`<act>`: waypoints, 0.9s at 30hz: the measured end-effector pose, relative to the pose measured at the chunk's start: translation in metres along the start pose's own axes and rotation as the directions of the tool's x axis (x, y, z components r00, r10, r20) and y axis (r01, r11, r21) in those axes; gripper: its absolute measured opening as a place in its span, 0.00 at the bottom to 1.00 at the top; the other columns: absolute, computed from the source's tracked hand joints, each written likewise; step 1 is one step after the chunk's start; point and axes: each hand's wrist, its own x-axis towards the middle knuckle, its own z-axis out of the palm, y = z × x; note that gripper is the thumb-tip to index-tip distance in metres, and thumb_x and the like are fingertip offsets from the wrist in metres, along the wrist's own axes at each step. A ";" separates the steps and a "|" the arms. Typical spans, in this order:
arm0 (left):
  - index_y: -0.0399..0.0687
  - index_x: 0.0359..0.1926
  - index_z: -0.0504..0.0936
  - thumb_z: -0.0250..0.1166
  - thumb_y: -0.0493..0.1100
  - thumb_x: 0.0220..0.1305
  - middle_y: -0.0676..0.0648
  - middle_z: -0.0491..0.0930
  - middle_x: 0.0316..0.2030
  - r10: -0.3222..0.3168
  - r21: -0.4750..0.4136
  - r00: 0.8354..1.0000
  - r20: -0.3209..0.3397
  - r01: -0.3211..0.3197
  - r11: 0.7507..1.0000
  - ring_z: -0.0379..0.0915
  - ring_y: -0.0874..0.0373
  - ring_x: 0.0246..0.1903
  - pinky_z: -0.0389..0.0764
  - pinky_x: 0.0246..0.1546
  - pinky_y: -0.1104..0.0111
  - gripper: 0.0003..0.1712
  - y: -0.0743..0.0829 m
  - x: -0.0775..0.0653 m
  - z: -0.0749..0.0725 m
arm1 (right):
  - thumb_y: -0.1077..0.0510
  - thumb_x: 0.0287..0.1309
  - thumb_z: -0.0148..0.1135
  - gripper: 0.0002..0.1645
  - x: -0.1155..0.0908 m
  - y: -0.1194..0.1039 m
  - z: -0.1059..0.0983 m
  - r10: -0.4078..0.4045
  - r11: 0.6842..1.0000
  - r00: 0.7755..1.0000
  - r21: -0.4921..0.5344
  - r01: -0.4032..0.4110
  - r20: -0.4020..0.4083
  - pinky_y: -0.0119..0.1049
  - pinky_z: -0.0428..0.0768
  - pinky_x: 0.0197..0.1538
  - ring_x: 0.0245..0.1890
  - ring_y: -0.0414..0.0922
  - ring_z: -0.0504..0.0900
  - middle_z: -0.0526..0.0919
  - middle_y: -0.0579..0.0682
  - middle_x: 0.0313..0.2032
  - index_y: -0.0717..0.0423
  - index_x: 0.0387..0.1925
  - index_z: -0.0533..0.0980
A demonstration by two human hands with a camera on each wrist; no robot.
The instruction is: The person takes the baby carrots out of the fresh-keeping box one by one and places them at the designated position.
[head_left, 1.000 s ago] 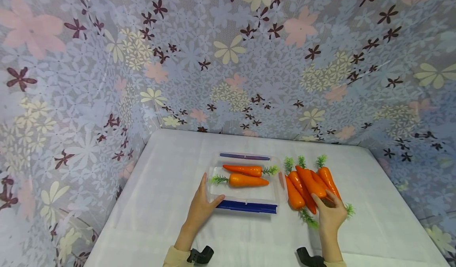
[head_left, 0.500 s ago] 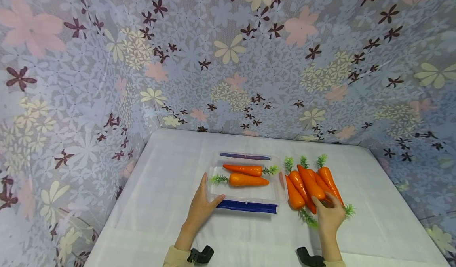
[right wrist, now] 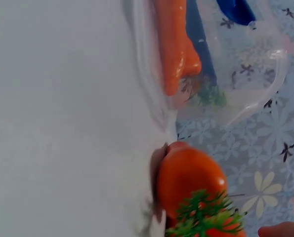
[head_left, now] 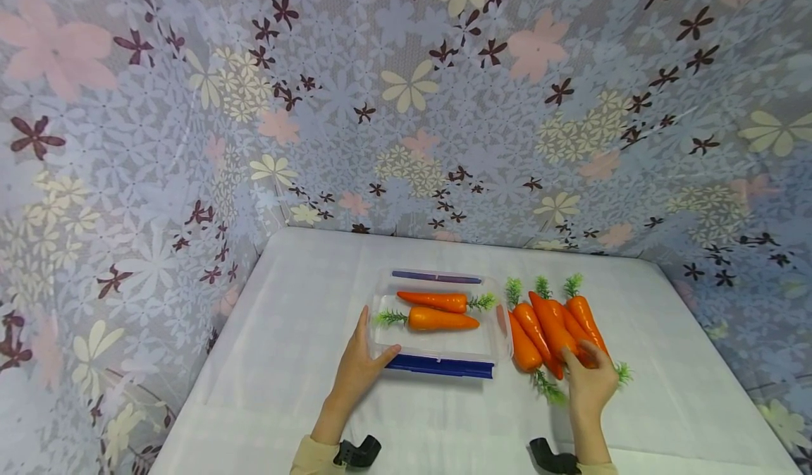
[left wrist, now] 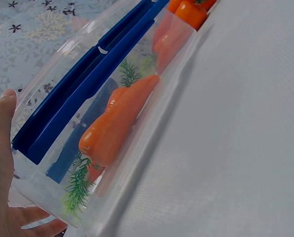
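On the white table a clear plastic box (head_left: 495, 352) with blue latches holds two orange carrots (head_left: 442, 319) with green tops. My left hand (head_left: 359, 366) rests at its front left corner, thumb along the front and fingers straight against the left side. In the left wrist view the thumb (left wrist: 1, 116) shows beside the clear wall. My right hand (head_left: 590, 383) is at the carrot pile on the right. Its thumb and fingers pinch the thick end of a carrot (head_left: 550, 323) lying on top; the hand hides that end. Only one fingertip (right wrist: 282, 229) shows in the right wrist view.
Several more carrots lie close together, among them one beside the box (head_left: 524, 348) and one at the far right (head_left: 585, 320). The white tabletop (head_left: 292, 285) surrounds the box. Flowered cloth (head_left: 406, 144) hangs behind the table and at its sides.
The carrot under my right hand has settled slightly among the others, and the right fingers have shifted a little. My left hand and the box stay where they were.
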 end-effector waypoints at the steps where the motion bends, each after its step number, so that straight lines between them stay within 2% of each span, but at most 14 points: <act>1: 0.49 0.75 0.44 0.68 0.57 0.56 0.37 0.53 0.72 -0.004 -0.001 1.000 0.001 0.004 1.000 0.55 0.39 0.69 0.59 0.67 0.44 0.56 0.000 0.000 0.000 | 0.64 0.47 0.70 0.18 0.000 -0.002 0.000 -0.001 1.000 1.000 0.000 0.001 0.001 0.15 0.68 0.33 0.30 0.27 0.71 0.73 0.25 0.25 0.67 0.43 0.81; 5: 0.49 0.75 0.44 0.68 0.57 0.56 0.36 0.53 0.72 -0.009 -0.005 1.000 0.003 0.009 1.000 0.55 0.39 0.69 0.59 0.67 0.44 0.56 0.001 0.000 -0.001 | 0.64 0.48 0.69 0.18 0.000 -0.015 0.003 0.000 1.000 0.999 0.027 -0.001 0.033 0.13 0.68 0.33 0.32 0.28 0.73 0.73 0.21 0.25 0.67 0.43 0.81; 10: 0.49 0.75 0.44 0.68 0.57 0.56 0.37 0.53 0.73 -0.012 -0.010 1.000 0.006 0.012 1.000 0.54 0.39 0.70 0.59 0.67 0.44 0.56 0.001 0.000 -0.002 | 0.63 0.52 0.68 0.17 -0.001 -0.032 0.010 -0.020 0.999 0.992 0.046 0.015 0.122 0.12 0.71 0.31 0.36 0.31 0.75 0.76 0.26 0.30 0.66 0.45 0.79; 13: 0.49 0.75 0.44 0.68 0.58 0.55 0.37 0.53 0.73 -0.012 -0.015 1.000 0.008 0.012 1.000 0.54 0.39 0.70 0.58 0.67 0.43 0.57 0.001 0.000 -0.001 | 0.62 0.53 0.67 0.17 -0.003 -0.041 0.016 -0.065 0.997 0.984 0.060 0.056 0.166 0.12 0.71 0.34 0.37 0.31 0.76 0.77 0.26 0.31 0.65 0.46 0.79; 18: 0.49 0.75 0.44 0.67 0.61 0.54 0.37 0.53 0.73 -0.008 -0.007 1.000 0.012 0.008 1.000 0.55 0.39 0.69 0.59 0.67 0.44 0.58 -0.001 0.001 -0.001 | 0.65 0.51 0.69 0.15 -0.005 -0.056 0.032 -0.120 0.989 0.970 0.113 0.098 0.210 0.13 0.72 0.36 0.34 0.28 0.76 0.77 0.23 0.29 0.66 0.42 0.80; 27: 0.50 0.75 0.44 0.67 0.61 0.54 0.36 0.53 0.72 -0.016 -0.012 1.000 0.014 0.016 1.000 0.54 0.38 0.69 0.58 0.68 0.44 0.58 0.000 0.000 -0.002 | 0.66 0.50 0.70 0.14 -0.016 -0.077 0.063 -0.144 0.974 0.946 0.210 0.084 0.290 0.16 0.75 0.36 0.31 0.28 0.77 0.82 0.39 0.31 0.66 0.40 0.81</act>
